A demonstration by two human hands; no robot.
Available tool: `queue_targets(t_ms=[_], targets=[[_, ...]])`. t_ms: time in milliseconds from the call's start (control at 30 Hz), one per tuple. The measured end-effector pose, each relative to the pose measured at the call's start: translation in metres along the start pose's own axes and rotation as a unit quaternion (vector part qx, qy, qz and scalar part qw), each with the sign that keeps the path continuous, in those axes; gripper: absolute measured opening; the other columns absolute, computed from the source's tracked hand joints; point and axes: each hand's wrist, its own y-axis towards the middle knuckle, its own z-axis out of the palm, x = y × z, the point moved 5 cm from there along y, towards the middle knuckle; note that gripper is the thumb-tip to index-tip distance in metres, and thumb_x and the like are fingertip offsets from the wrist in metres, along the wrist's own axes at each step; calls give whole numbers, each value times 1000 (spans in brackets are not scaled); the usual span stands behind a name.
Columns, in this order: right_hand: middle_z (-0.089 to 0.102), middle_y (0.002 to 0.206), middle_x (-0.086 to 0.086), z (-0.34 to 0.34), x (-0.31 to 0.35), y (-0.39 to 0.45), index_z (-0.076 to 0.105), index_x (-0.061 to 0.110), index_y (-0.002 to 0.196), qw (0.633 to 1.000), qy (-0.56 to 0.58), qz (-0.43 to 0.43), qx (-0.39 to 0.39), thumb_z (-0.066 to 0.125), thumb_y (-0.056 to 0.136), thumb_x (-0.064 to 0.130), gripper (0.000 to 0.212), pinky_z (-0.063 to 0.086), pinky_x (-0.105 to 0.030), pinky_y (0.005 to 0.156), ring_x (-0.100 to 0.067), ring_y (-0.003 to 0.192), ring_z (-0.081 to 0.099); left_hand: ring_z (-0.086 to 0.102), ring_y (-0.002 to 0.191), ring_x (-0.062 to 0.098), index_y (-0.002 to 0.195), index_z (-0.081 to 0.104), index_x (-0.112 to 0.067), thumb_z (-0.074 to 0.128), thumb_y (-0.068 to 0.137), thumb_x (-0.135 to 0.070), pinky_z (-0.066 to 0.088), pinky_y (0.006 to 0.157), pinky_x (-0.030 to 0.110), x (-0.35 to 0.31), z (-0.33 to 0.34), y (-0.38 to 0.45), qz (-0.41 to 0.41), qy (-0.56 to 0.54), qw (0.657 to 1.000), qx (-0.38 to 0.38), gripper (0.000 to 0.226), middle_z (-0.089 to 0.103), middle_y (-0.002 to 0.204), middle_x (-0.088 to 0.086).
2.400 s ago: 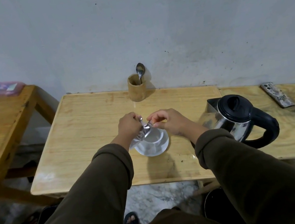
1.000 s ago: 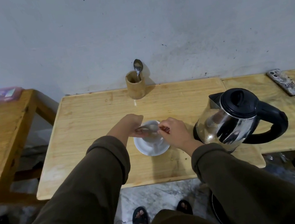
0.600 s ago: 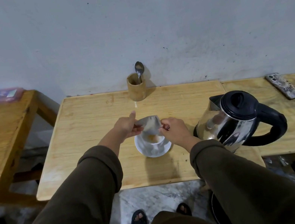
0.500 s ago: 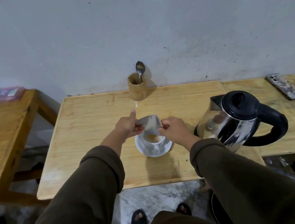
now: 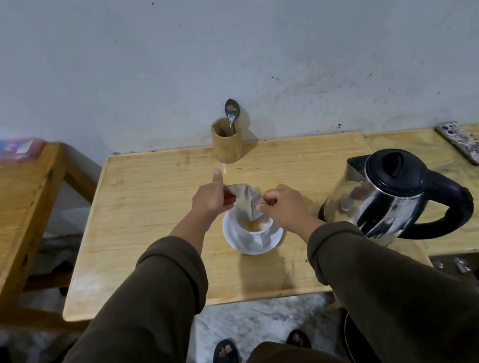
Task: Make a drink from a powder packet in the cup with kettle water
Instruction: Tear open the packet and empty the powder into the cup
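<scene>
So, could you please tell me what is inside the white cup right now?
Tan powder lies in the cup, beneath the tilted packet held by the left hand and right hand. The packet hides part of the inside.

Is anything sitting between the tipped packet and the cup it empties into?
Nothing visible does. The packet, pinched by the left hand and right hand, hangs mouth-down directly over the open cup, with tan powder already inside.

Long dark olive-brown sleeves (image 5: 147, 319), matching trousers, dark open-toed sandals (image 5: 226, 358).
</scene>
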Motion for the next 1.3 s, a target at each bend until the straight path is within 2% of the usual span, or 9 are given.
queue_targets(t_ms=[233,367,533,667,800,967,1100,1200,1300], targets=[[30,57,2,4,-4,4,24,17,45,1000,15,23,-8,73,77,16,59,26,-21,49,-10,52,32,64,80,22,80,69,-4,33,96,-51,57,85,32,-4,1,0,24,14,999,16,61,69,89,14],[37,64,3,6,-6,5,30,17,45,999,17,40,-16,74,77,18,54,28,-13,47,-11,58,38,64,78,20,79,69,-4,37,95,-51,57,85,32,-4,0,1,32,24,999,17,59,69,87,13],[36,61,3,2,-3,5,34,30,41,1000,-10,13,-4,68,78,15,52,25,-21,52,-18,67,39,63,75,19,71,63,-8,55,92,-34,59,79,30,-2,-7,1,-8,7,999,31,34,66,89,13],[56,98,-9,1,3,0,74,16,77,999,-48,-23,11,70,78,17,4,42,-29,78,-22,93,53,58,70,14,70,53,-4,61,90,-11,58,53,15,6,-10,-9,-71,-29,992,104,23,57,76,10],[43,117,-3,0,6,-7,67,17,109,1000,-25,-18,2,68,77,9,33,48,-34,93,-23,106,53,59,74,13,82,57,-5,58,90,0,57,55,12,22,-20,-17,-99,-30,983,151,10,59,80,9],[4,157,-4,-6,27,-17,18,39,144,995,32,28,-87,64,81,10,83,37,-26,94,-23,138,28,59,72,14,114,52,-8,58,89,4,58,55,13,34,-36,-22,-68,-130,984,105,28,60,88,11],[60,111,-6,23,43,-13,21,33,145,962,238,123,-51,48,89,5,69,51,-34,81,-25,91,64,58,66,14,125,52,-2,58,89,3,58,61,16,45,-56,-20,-33,-153,987,36,37,61,78,8],[66,115,-11,53,55,-15,38,23,135,962,235,137,-24,54,90,20,48,53,-43,90,-28,97,65,58,65,13,126,53,-3,61,87,-1,57,68,20,62,-73,-17,-27,-111,993,-19,39,61,76,7],[64,93,-7,81,65,-20,46,16,123,982,150,119,0,63,84,13,42,48,-28,70,-23,84,60,60,67,16,126,53,-11,64,85,-9,57,84,33,79,-89,-18,-19,-18,998,-65,43,62,77,5]])
